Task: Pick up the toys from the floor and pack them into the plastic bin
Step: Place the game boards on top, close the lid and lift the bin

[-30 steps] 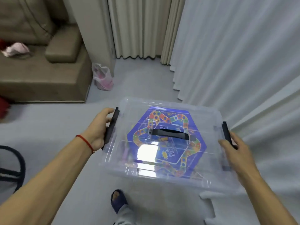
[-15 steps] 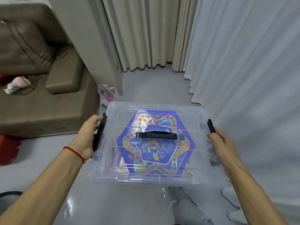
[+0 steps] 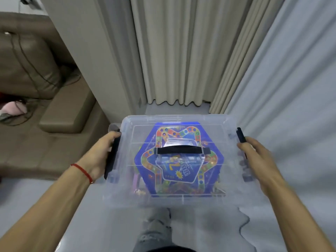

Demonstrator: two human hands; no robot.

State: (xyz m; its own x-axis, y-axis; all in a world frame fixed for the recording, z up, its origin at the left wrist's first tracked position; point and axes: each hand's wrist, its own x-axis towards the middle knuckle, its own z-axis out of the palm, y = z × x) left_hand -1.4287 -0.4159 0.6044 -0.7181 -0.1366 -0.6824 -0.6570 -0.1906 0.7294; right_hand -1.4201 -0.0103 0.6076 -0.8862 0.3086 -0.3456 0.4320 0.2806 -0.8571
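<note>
The plastic bin (image 3: 127,193) is clear with black latches; inside, a blue game board (image 3: 179,159) with a multicoloured star-shaped track. Beige curtains (image 3: 174,51), brown sofa (image 3: 27,70).

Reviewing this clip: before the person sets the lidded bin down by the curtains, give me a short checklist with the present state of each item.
1. Lid on the plastic bin: ok, it covers the top, its black handle lying flat.
2. Left hand at the bin's left end, fingers curled round the black latch: ok.
3. Right hand at the right end by the right latch: ok, though how its fingers grip is hidden.
4. Toys packed: ok, a blue game board shows through the lid.
5. Latches locked: cannot tell.
6. Floor ahead, before the curtains: ok, bare where visible; under the bin it is hidden.
</note>
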